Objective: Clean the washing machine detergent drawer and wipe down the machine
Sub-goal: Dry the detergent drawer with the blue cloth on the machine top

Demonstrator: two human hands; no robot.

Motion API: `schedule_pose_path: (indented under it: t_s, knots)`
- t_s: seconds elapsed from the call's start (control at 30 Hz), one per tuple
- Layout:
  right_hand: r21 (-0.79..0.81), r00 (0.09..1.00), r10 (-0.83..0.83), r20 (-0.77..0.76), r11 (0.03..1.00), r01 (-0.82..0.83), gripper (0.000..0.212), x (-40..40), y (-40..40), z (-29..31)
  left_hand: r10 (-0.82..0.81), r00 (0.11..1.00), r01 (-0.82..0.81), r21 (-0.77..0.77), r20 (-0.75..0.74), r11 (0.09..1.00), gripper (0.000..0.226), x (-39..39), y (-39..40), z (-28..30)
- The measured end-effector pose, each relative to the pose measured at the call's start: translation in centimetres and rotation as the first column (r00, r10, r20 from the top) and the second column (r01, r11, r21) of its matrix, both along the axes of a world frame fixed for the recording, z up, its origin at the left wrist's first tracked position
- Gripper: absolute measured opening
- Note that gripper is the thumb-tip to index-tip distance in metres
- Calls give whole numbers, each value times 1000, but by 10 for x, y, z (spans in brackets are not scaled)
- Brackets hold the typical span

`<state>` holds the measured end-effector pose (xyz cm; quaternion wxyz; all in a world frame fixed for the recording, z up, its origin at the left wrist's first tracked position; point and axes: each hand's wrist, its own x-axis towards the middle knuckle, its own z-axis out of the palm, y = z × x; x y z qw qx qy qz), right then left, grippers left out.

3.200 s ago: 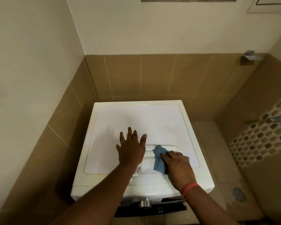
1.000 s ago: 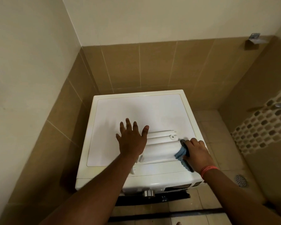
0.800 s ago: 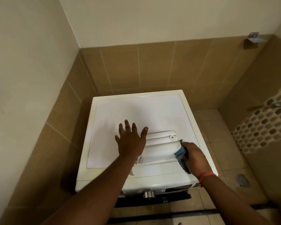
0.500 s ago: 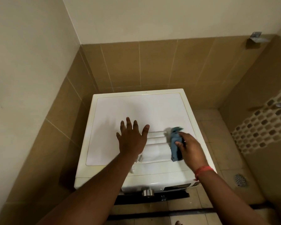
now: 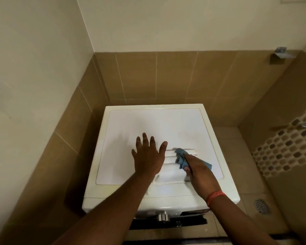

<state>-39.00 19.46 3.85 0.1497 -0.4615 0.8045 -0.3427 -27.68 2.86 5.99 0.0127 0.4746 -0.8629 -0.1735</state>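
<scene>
Two hands on the white washing machine (image 5: pixel 148 124): left hand (image 5: pixel 147 159) flat, right hand (image 5: pixel 199 171) clutching blue cloth (image 5: pixel 181 157).

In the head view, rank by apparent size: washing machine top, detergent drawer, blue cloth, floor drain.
1. washing machine top
2. detergent drawer, partly hidden by both hands
3. blue cloth and floor drain: look alike; the cloth is bunched and partly covered.

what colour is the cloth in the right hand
Blue; the cloth shows best in the head view.

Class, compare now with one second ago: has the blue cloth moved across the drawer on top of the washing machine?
Yes. The blue cloth, gripped by the right hand, has moved from the detergent drawer's right end toward the flat left hand.
</scene>
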Motion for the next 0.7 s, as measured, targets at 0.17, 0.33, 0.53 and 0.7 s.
schedule_pose_path:
  t_s: [0.17, 0.33, 0.53, 0.7]
  knots:
    - [80, 1000, -24, -1, 997, 24, 36, 1, -9, -6, 0, 1000, 0, -8, 2, 1000, 81, 0, -1, -1]
    - [17, 931, 359, -70, 933, -359, 46, 26, -32, 13, -7, 1000, 7, 5, -6, 1000, 82, 0, -7, -1]
    - [201, 878, 411, -246, 907, -369, 66, -6, -33, -9, 2, 999, 0, -52, 36, 999, 94, -1, -4, 3]
    - [237, 932, 210, -295, 961, -142, 59, -36, -15, -24, 2, 1000, 0, -58, 26, 998, 89, -4, -5, 2]
